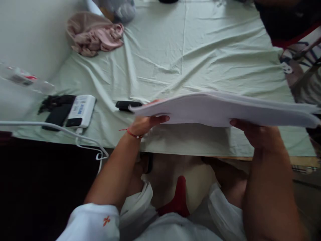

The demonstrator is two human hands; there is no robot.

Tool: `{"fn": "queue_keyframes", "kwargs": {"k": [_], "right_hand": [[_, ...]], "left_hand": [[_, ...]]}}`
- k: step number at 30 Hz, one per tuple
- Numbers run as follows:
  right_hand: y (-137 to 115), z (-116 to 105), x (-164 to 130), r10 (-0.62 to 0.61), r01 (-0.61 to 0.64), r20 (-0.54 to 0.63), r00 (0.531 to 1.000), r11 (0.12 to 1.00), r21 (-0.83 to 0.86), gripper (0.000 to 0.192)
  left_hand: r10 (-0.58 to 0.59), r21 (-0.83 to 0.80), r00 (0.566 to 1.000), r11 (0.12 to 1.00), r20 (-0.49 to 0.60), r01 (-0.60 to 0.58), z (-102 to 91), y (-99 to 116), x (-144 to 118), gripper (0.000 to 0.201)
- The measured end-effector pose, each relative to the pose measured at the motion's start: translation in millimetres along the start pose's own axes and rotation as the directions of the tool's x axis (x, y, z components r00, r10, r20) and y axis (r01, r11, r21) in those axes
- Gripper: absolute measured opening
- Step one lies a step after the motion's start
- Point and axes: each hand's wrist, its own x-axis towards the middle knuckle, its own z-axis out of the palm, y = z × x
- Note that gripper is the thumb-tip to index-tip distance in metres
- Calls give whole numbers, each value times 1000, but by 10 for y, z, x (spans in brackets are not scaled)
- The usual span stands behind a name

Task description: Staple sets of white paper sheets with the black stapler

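A wide stack of thin white sheets (198, 108) is held nearly edge-on above the near part of the table, its right end drooping; I cannot tell whether it is paper or cloth. My left hand (147, 123), with a red string at the wrist, grips its left end, thumb on the near face and fingers mostly hidden behind. My right hand (263, 134) clasps the lower edge farther right, its thumb also in front. Just left of the stack, a small black oblong object (127, 105) lies on the tablecloth, close to my left hand.
A pale green tablecloth (160, 63) covers the table. At left lie a white power bank (81, 110) with a white cable (50, 125), a dark flat object (59, 112) and a clear plastic bottle (27, 80). Crumpled pink cloth (96, 35) sits farther back. A red stool (179, 197) shows below me.
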Motion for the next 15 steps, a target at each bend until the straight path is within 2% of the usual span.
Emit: {"fn": "queue_keyframes", "kwargs": {"k": [2,3,5,7,9,10,13,15], "right_hand": [[-21,14,3,23,-23,3,1000,999,-24,44],[-33,24,3,19,-19,-21,1000,1000,1,44],[-54,46,-4,30,-23,-71,997,996,89,42],[-61,69,-18,79,-74,-30,996,990,123,43],[-57,90,-33,143,-144,21,989,986,78,46],[-52,99,-38,159,-160,8,987,985,62,48],[-27,115,-41,161,-159,-53,986,986,42,50],[-2,123,-39,162,-163,17,987,984,72,50]], "left_hand": [[-45,100,998,994,53,39,-15,25,10,29],[-49,110,998,993,45,43,-12,35,15,29],[-27,45,999,999,-29,28,9,48,20,36],[-21,-34,995,999,-94,17,33,56,18,48],[-60,-60,995,997,-86,55,44,60,10,58],[-88,-67,994,994,-65,84,40,59,5,60],[-116,-102,993,989,-38,111,-1,35,-3,56],[-93,-104,995,991,-36,89,-34,4,5,44]]}}
